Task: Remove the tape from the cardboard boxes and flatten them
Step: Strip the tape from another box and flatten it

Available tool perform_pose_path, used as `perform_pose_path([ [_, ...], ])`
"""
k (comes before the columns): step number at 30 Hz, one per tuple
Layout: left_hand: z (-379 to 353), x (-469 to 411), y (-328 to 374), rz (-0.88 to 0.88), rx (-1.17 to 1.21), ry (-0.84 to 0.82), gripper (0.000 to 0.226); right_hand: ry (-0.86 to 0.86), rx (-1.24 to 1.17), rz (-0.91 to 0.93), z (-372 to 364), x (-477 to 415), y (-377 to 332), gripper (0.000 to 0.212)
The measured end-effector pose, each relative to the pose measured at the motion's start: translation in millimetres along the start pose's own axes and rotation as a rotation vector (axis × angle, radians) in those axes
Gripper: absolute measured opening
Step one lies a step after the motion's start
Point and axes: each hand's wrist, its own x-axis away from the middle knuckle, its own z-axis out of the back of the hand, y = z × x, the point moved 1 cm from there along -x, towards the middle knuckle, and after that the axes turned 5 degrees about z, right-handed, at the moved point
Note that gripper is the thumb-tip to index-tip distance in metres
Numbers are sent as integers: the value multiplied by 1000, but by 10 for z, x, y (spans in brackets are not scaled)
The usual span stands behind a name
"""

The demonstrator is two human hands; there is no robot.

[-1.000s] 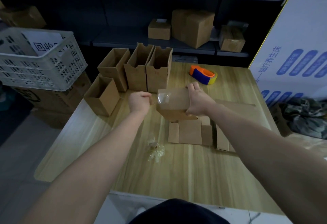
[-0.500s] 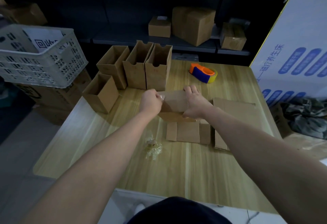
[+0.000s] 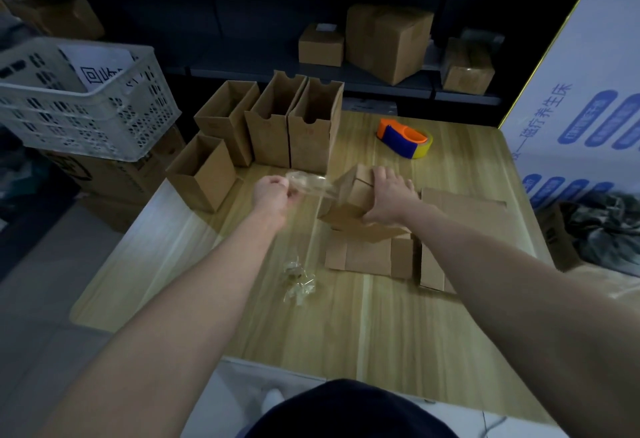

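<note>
Left hand point(image 3: 273, 192): raised over the middle of the counter point(image 3: 346, 327), fingers curled and pinching one end of a clear tape strip point(image 3: 309, 183)
Clear tape strip: runs from the left hand's pinch across to the near-left corner of the box in the right hand, and is attached there
Right hand point(image 3: 388, 192): laid over the top of a small cardboard box point(image 3: 348, 197), fingers wrapped over its far edge and thumb on the near side, gripping it
Small cardboard box: closed and tilted, its lower edge resting on the flattened boxes point(image 3: 367, 255)
Flattened boxes: one lies flat just below the held box; a second sheet point(image 3: 462, 207) lies to the right, partly under the right forearm
Crumpled wad of tape point(image 3: 298, 280): loose on the counter, just left of the flattened boxes
Open boxes point(image 3: 313, 128): four stand upright with open tops at the far-left part of the counter, three in a row and one point(image 3: 207, 174) nearer the edge
Tape dispenser point(image 3: 405, 137): orange and blue, far right of the counter
Surroundings: a white plastic crate point(image 3: 79, 102) to the left, a large white carton point(image 3: 588, 91) to the right, a shelf point(image 3: 277, 72) with closed boxes behind
</note>
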Motion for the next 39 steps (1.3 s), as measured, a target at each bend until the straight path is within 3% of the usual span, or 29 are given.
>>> perform_pose_path([
  [3, 182, -98, -57, -7, -62, 146, 16, 45, -59, -25, 60, -21, 87, 107],
  [8, 572, -256, -116, 11, -201, 449, 32, 79, -118, -101, 47, -35, 200, 106],
  [11, 769, -224, -171, -121, -302, 591, 20, 80, -86, -150, 104, -10, 382, 108],
  [18, 437, -39, -789, -361, -907, 75, 14, 60, -92, -31, 46, -63, 182, 108],
  [21, 397, 34, -1129, -252, -1058, -102, 23, 35, -92, -14, 2, -39, 184, 108],
  [23, 375, 94, -1344, -207, -1121, -163, 16, 30, -93, 10, -22, -28, 195, 108],
  [27, 360, 147, -1469, -187, -1106, -106, 15, 25, -89, 43, -50, -29, 206, 106],
  [32, 361, 145, -1244, 62, -885, -193, 49, 23, -118, 93, -90, -52, 124, 105],
  [39, 283, 189, -726, -177, -1105, 69, 26, -28, -186, 90, -44, -126, 21, 111],
])
